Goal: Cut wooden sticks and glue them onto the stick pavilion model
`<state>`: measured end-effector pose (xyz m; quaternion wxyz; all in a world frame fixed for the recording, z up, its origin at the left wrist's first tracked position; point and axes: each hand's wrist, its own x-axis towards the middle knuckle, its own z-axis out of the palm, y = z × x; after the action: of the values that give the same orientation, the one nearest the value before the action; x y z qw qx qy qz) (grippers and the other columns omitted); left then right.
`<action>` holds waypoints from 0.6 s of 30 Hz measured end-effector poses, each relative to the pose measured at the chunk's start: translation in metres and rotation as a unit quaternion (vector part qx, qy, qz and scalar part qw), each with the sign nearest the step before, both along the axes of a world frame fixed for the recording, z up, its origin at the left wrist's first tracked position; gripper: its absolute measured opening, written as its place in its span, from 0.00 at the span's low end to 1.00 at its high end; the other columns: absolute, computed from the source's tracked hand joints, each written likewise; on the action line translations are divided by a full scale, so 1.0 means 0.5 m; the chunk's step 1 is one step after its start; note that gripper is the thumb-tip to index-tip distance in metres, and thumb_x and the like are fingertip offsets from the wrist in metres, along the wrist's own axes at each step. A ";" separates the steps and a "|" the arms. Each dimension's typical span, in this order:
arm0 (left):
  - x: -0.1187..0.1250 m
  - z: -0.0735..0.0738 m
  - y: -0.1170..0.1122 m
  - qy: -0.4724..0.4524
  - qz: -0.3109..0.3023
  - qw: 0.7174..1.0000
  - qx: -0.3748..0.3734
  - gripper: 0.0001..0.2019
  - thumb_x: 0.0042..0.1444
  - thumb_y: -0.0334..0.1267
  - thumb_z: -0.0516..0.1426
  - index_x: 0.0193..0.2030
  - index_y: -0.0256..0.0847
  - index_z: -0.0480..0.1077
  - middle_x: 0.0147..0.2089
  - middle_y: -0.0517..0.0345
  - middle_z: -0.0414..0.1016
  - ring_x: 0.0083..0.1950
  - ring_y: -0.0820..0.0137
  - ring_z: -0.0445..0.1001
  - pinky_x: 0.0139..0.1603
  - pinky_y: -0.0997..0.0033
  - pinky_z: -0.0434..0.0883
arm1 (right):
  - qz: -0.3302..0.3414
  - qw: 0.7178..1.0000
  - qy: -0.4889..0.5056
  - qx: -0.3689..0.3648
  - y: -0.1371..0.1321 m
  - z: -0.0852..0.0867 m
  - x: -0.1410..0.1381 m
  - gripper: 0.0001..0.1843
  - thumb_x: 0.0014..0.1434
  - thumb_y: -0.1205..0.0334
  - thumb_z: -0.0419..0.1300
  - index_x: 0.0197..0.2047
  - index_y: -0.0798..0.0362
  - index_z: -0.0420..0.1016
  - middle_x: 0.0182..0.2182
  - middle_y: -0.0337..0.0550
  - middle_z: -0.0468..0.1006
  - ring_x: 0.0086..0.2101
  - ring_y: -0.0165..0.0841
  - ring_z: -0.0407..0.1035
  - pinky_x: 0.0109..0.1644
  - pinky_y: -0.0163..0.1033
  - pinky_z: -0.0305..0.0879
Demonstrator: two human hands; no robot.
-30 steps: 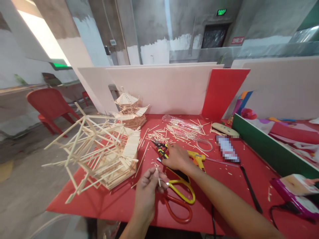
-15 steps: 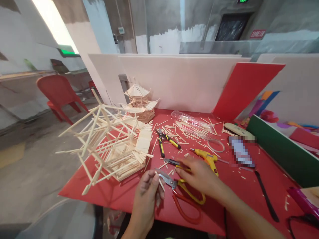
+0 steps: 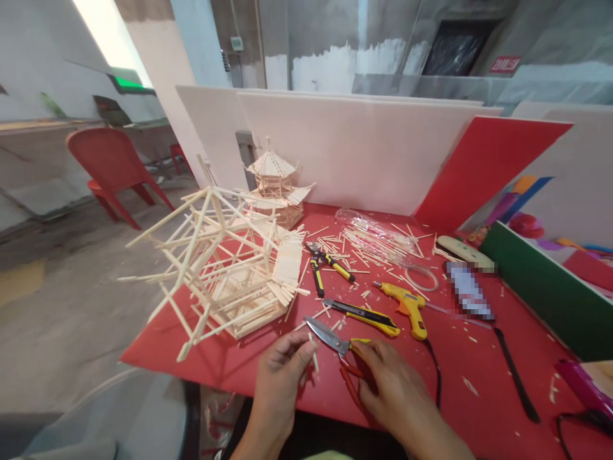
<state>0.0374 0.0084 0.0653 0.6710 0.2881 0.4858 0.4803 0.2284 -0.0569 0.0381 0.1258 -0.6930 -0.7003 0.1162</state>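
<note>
My left hand [image 3: 283, 365] pinches a short thin wooden stick [image 3: 313, 356] between thumb and fingers, over the front of the red tabletop. Just right of it lie the scissors [image 3: 330, 337], with silver blades pointing up and left and red and yellow handles. My right hand [image 3: 385, 377] is closed around those handles, partly covering them. A yellow and black utility knife [image 3: 366, 314] lies right behind the scissors. On the left stands an open frame model of wooden sticks [image 3: 211, 268], its roof bare beams and one side covered with flat sticks.
Behind the frame stands a finished-looking stick pagoda [image 3: 275, 185]. Yellow-black pliers [image 3: 328, 265], a yellow glue gun [image 3: 407, 306] with a cord, a tape roll [image 3: 421, 278], and a phone [image 3: 467, 291] lie around. Loose sticks and a plastic bag [image 3: 376, 236] sit farther back.
My right hand has moved down from over the utility knife onto the scissors' handles. The knife is now uncovered. My left hand still pinches the stick, and the view has shifted slightly.
</note>
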 end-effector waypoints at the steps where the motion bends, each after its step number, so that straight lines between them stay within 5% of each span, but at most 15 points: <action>1: -0.001 0.000 -0.001 -0.002 0.002 1.000 0.000 0.18 0.40 0.44 0.72 0.34 0.36 0.76 0.21 0.62 0.73 0.18 0.80 0.65 0.18 0.82 0.63 | 0.002 1.000 -0.005 0.005 0.001 0.001 -0.001 0.29 0.53 0.71 0.55 0.59 0.49 0.68 0.49 0.50 0.73 0.48 0.44 0.71 0.49 0.48 0.70; 7: 0.000 0.009 -0.007 -0.022 -0.028 0.999 0.013 0.17 0.46 0.48 0.69 0.35 0.37 0.75 0.24 0.60 0.75 0.18 0.81 0.64 0.15 0.84 0.56 | -0.008 1.000 -0.023 0.018 0.004 0.002 -0.006 0.28 0.50 0.73 0.56 0.55 0.48 0.69 0.45 0.48 0.74 0.45 0.42 0.71 0.46 0.43 0.69; 14: 0.004 0.010 -0.009 0.000 -0.050 0.998 0.045 0.15 0.49 0.47 0.67 0.37 0.38 0.75 0.21 0.63 0.72 0.18 0.79 0.64 0.16 0.83 0.59 | -0.016 1.000 -0.015 -0.022 0.009 0.009 -0.014 0.29 0.49 0.74 0.56 0.55 0.49 0.71 0.42 0.48 0.75 0.44 0.43 0.72 0.44 0.43 0.68; 18: 0.002 0.010 -0.005 0.013 -0.038 0.999 0.028 0.17 0.44 0.46 0.70 0.36 0.37 0.76 0.19 0.64 0.70 0.18 0.81 0.63 0.17 0.84 0.60 | -0.006 1.000 0.025 0.002 0.008 0.035 0.022 0.17 0.59 0.63 0.57 0.51 0.44 0.74 0.46 0.45 0.76 0.45 0.40 0.72 0.46 0.41 0.67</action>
<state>0.0385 0.0057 0.0705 0.6741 0.3315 0.4692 0.4644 0.2396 -0.0531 0.0558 0.1457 -0.6941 -0.6927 0.1310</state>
